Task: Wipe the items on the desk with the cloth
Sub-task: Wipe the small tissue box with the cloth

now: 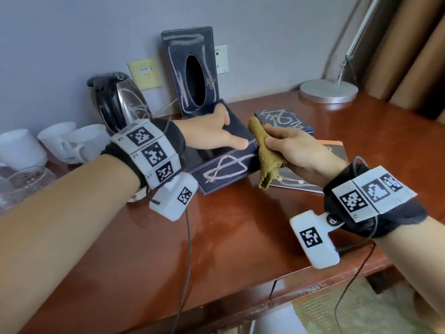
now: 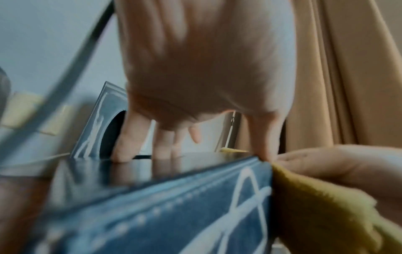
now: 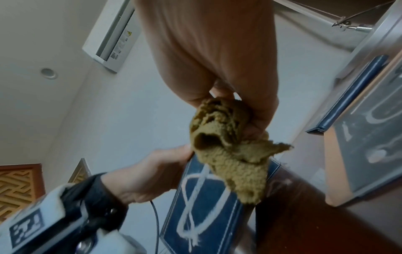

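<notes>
While your right hand bunches the cloth in curled fingers, the blue box lies immediately to that hand's left, and the cloth already touches the box's right end. Your left hand rests on top of the box with fingers straight and spread, thumb along the near top edge, pressing down rather than gripping, so the box is pinned to the desk. What matters for the next move, I judge, is the box's near side face, which carries a white scribble and runs leftward from your cloth toward your left wrist; that is its long axis, so a wipe would travel along it, away from the cloth hand and under the pressing thumb. Your right hand is the nearer one to the mark's right end. From the left wrist view, which is blurred, the cloth seems to wrap the box's corner, though I cannot be sure how firmly it bears there.
</notes>
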`<action>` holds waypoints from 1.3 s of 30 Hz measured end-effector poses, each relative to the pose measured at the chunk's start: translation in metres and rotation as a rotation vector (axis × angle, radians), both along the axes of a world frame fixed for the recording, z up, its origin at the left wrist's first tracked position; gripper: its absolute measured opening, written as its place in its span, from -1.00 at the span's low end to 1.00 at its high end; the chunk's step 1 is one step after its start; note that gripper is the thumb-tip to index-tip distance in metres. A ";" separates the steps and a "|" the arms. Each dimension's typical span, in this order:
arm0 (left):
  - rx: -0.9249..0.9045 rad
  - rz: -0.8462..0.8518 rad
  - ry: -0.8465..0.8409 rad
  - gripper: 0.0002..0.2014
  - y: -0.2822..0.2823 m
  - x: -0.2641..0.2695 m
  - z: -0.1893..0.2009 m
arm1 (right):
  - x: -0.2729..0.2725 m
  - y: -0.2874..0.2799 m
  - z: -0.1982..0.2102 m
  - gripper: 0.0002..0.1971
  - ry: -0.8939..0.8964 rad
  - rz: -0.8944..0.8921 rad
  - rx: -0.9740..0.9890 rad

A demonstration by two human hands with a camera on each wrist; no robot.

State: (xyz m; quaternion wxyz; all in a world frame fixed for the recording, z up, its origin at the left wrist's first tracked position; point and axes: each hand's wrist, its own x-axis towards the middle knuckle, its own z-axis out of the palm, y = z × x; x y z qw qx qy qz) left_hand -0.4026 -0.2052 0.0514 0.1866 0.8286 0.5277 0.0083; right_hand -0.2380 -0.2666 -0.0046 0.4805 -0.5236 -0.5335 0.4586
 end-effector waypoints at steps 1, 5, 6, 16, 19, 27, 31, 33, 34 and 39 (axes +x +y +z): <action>-0.015 0.034 -0.030 -0.22 0.001 0.003 0.003 | 0.000 0.000 0.000 -0.70 -0.001 -0.027 0.026; -0.023 0.132 -0.151 -0.03 0.001 0.017 0.013 | 0.001 0.001 0.001 -0.71 -0.023 -0.179 0.115; -0.045 0.152 -0.211 -0.06 0.001 0.020 0.015 | 0.002 0.001 0.002 -0.66 -0.053 -0.217 0.153; -0.227 0.257 -0.658 -0.73 -0.002 -0.003 0.053 | -0.016 0.014 0.037 -0.44 -0.470 -0.369 0.608; -0.255 0.286 -0.727 -0.60 -0.005 -0.013 0.050 | -0.026 0.018 0.036 -0.42 -0.546 -0.364 0.706; -0.202 0.299 -1.001 -0.37 -0.009 -0.039 0.028 | -0.033 0.022 0.062 -0.44 -0.675 -0.187 0.781; -0.217 0.280 -1.034 -0.40 -0.011 -0.053 0.029 | -0.053 0.007 0.047 -0.47 -0.707 -0.201 0.821; -0.223 0.274 -1.045 -0.35 -0.011 -0.058 0.028 | -0.062 0.001 0.041 -0.49 -0.784 -0.233 0.847; -0.228 0.269 -1.054 -0.39 -0.011 -0.060 0.028 | -0.065 0.001 0.043 -0.49 -0.811 -0.237 0.846; -0.230 0.279 -1.145 -0.50 -0.012 -0.061 0.025 | -0.065 0.024 0.075 -0.45 -0.978 -0.295 0.750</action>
